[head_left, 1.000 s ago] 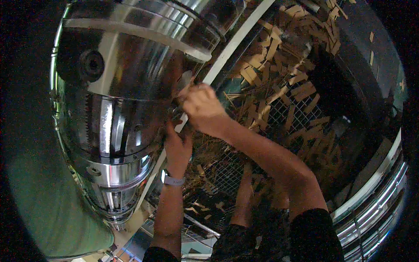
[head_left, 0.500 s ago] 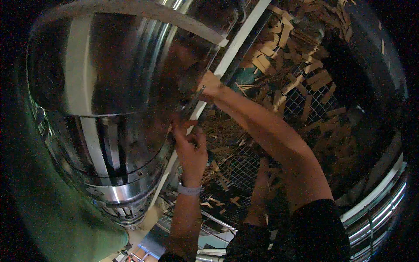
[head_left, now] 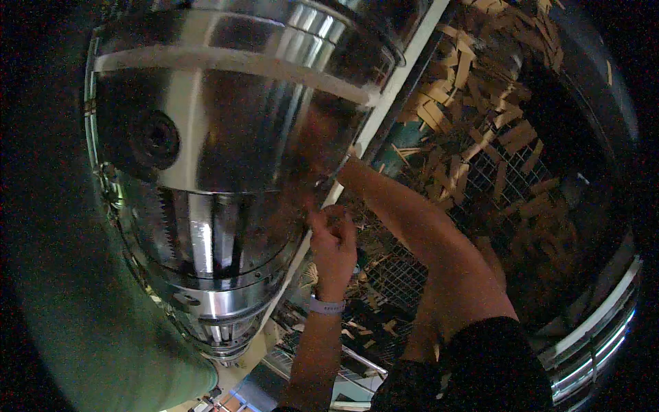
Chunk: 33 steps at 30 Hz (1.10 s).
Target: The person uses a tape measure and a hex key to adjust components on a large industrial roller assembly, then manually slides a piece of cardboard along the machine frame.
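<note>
A large polished metal drum (head_left: 233, 130) with stepped, slotted rings fills the left. My left hand (head_left: 334, 240), with a pale band at the wrist, is at the drum's right side by a white edge strip (head_left: 391, 93). Its forefinger stretches toward the metal, the other fingers are loosely bent, and nothing shows in them. Just above, my right hand (head_left: 348, 167) reaches across to the strip from the right. Its fingers are lost in shadow and glare. A thin metal rod (head_left: 336, 172) shows beside it; whether the hand grips it I cannot tell.
Brown flat strips (head_left: 515, 137) lie scattered over a dark wire grid (head_left: 395, 275) on the right. A green rounded surface (head_left: 158, 364) runs along the lower left. Curved shiny rails (head_left: 597, 357) stand at the lower right. A bare limb shows partly behind my right arm.
The view has shifted, so the drum sits lower and further right, and a round dark fitting now shows on it. The rod near my right hand shows less than before.
</note>
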Each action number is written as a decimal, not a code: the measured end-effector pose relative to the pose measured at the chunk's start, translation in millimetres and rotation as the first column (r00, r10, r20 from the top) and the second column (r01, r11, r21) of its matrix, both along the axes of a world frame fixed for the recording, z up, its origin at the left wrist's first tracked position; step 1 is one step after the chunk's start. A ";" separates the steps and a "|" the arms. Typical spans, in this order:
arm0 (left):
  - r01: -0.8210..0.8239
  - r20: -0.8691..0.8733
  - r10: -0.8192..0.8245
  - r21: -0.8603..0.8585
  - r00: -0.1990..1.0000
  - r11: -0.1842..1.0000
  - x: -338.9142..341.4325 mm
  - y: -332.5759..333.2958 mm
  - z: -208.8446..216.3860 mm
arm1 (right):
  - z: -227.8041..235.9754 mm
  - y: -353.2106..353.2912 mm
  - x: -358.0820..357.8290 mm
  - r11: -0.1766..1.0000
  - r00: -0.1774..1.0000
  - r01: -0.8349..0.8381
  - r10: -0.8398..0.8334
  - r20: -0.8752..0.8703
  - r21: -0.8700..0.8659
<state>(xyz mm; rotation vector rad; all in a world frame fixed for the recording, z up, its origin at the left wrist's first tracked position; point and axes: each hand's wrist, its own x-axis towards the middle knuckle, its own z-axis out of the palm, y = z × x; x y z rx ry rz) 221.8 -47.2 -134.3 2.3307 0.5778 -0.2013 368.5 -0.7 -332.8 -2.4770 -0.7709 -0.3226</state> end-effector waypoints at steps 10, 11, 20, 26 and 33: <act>0.012 0.066 -0.012 -0.011 0.998 1.000 -1.0 -15.1 4.5 | 111.5 -183.5 -0.4 0.993 0.845 0.048 -0.097 -0.526 -0.106; 0.023 0.073 -0.023 -0.002 0.997 1.000 -1.7 -21.5 8.7 | 102.8 -206.5 -12.2 0.977 0.848 0.196 -0.129 -0.514 0.079; 0.071 0.037 -0.061 -0.433 0.997 0.899 -5.4 -98.6 51.8 | 181.6 -311.4 -130.1 0.343 0.317 0.810 0.426 -0.847 0.475; 0.092 -0.022 -0.128 -0.582 0.992 0.808 7.2 -127.6 65.3 | 201.2 -324.6 -160.3 0.514 0.397 0.703 0.290 -0.871 0.491; 0.425 0.163 -0.393 -0.301 0.905 0.854 -2.6 -121.8 71.1 | 242.8 -350.8 -125.6 0.862 0.654 0.167 0.266 -0.708 0.479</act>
